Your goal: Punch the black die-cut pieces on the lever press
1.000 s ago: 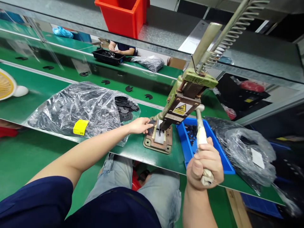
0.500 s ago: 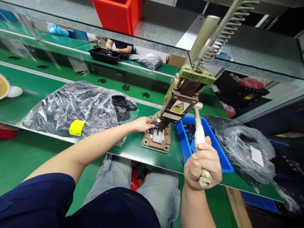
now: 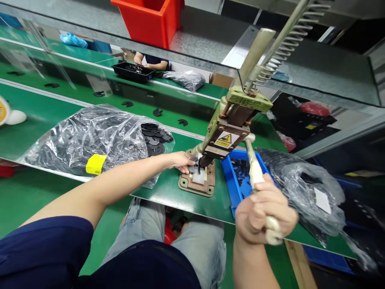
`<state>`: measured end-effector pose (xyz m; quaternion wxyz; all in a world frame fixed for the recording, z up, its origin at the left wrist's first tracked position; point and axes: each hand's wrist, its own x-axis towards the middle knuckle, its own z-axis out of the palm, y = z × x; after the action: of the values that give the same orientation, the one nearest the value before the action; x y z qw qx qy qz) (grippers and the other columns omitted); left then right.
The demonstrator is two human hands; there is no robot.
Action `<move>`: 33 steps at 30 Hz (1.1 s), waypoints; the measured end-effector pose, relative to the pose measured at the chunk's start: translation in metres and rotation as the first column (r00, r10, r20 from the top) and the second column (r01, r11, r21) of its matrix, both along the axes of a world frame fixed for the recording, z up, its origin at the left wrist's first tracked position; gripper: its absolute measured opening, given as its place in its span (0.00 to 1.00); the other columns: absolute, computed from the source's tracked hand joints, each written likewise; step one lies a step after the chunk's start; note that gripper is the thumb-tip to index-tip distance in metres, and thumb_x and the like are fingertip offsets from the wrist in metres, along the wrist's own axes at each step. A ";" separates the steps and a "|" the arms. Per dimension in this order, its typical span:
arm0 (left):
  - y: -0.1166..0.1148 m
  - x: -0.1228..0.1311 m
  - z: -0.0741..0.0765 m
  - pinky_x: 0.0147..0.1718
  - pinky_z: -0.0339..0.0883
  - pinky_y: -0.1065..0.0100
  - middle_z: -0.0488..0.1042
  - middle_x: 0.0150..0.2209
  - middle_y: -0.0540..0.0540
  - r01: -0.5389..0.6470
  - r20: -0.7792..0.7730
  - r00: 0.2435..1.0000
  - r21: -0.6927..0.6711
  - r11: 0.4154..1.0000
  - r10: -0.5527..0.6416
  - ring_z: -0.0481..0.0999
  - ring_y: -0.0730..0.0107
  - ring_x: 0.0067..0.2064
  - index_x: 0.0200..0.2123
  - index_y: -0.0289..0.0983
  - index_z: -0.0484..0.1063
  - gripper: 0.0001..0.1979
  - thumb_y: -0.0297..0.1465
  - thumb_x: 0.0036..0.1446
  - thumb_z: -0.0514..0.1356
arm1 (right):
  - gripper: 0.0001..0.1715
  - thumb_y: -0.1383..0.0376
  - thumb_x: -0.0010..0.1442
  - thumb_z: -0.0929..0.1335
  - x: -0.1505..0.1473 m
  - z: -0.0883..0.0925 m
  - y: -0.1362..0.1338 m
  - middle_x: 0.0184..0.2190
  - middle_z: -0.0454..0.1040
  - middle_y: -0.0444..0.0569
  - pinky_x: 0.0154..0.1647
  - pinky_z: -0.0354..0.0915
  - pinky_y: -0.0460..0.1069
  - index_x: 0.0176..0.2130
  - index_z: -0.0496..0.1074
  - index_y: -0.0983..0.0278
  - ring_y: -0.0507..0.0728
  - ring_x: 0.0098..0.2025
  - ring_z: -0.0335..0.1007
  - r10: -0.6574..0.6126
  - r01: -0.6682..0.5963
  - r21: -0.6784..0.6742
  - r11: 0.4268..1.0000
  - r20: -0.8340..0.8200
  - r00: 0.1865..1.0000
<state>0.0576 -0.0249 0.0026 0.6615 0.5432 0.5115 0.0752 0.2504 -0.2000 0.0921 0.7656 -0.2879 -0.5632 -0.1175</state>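
black part [image 3: 192, 168] half hidden, right hand [image 3: 264, 214] blurred

Left arm: bare, stretched forward across the body, elbow nearly straight.
Left hand [image 3: 182, 160]: palm down, fingertips pinched together at the far end of the reach.
Right arm: bare forearm rising from the lower edge, wrist straight.
Right hand [image 3: 264, 210]: clenched in a full fist, knuckles up, slightly blurred.

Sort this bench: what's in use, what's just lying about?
In use: left hand holding black part under press; right hand gripping lever; blue tray.
Lying about: red bin, black tray, yellow tag.
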 end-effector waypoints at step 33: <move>-0.112 -0.059 0.049 0.23 0.70 0.70 0.76 0.25 0.50 0.134 0.355 0.912 0.215 0.967 -0.205 0.76 0.71 0.22 0.36 0.37 0.68 0.29 0.57 0.54 0.69 | 0.08 0.64 0.68 0.67 -0.043 -0.088 -0.021 0.39 0.79 0.48 0.44 0.70 0.52 0.46 0.74 0.60 0.55 0.40 0.75 0.334 -0.040 -0.770 0.637 0.228 0.915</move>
<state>-0.0016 -0.1365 0.0513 0.6972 0.6207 0.3174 0.1671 0.2069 -0.2213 0.0041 0.4724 -0.4912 -0.7146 0.1579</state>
